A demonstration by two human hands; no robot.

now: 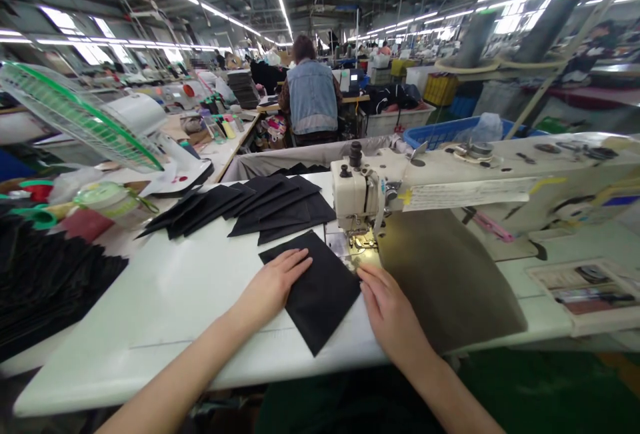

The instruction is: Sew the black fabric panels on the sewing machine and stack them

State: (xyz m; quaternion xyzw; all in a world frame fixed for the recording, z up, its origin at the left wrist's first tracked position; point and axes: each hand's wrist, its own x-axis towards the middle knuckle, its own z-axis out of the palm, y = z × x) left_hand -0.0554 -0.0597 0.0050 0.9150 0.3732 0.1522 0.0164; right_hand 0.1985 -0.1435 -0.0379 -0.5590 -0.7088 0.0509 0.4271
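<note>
A black fabric piece (325, 294), roughly square, lies turned cornerwise on the pale sewing table (175, 294). My left hand (275, 281) rests flat on its upper left part, fingers stretched out. At its right corner, my right hand (385, 304) pinches the edge between thumb and fingers. Just beyond that corner is the lit needle area of the sewing machine (357, 197); the fabric lies to the left of and in front of the presser foot. Several black fabric pieces (280, 201) overlap in a fanned row behind my left hand.
A heap of black fabric (45, 281) sits at the left edge. A white fan with a green rim (95, 114) stands behind it. A brown sheet (445, 281) covers the table right of the needle, and a parts tray (590, 294) lies farther right. A person (313, 97) sits ahead, facing away.
</note>
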